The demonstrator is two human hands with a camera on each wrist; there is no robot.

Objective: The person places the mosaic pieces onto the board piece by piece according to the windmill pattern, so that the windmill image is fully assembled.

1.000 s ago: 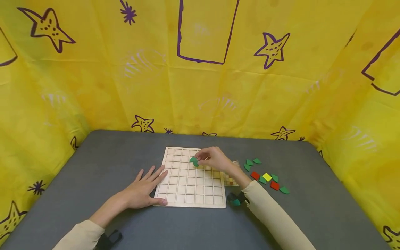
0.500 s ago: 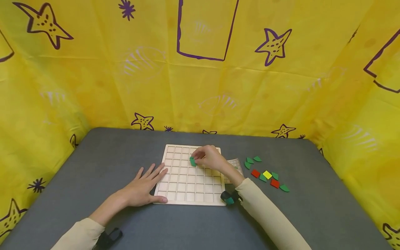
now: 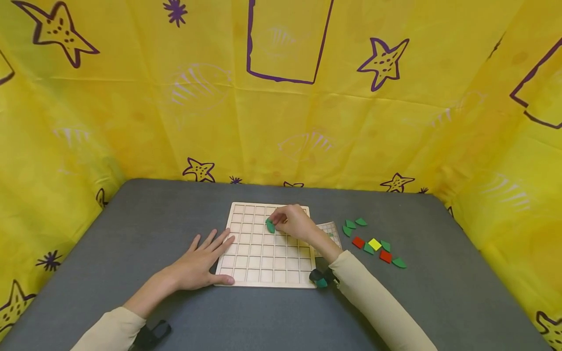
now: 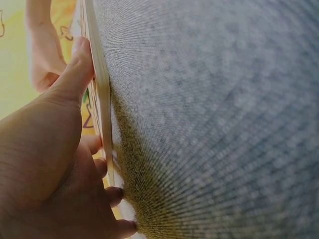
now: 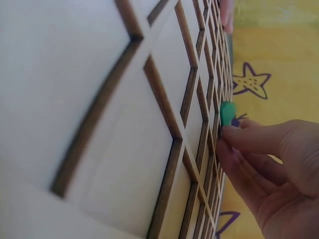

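Observation:
A light wooden grid board (image 3: 266,277) with square recesses lies on the grey table. My left hand (image 3: 199,265) rests along its left side, fingers spread, with the thumb and fingertips touching the rim; the left wrist view shows the thumb over the board's edge (image 4: 103,94). Over the upper middle of the grid, my right hand (image 3: 295,223) pinches a green quarter-round tile (image 3: 270,226) between thumb and fingers. In the right wrist view the green tile (image 5: 228,113) is at the grid's surface, its lower part hidden by the fingertips.
Right of the board lie several loose green tiles (image 3: 350,224), two red square tiles (image 3: 358,243) and a yellow square tile (image 3: 374,244). A printed grid card (image 3: 330,230) sits partly under my right forearm. Another green tile (image 3: 322,282) shows by the wrist strap. Yellow cloth (image 3: 197,122) hangs behind.
My right hand has shifted slightly left with the green tile, which has turned a little in the fingers. More of the printed card shows. My left hand has stayed in place.

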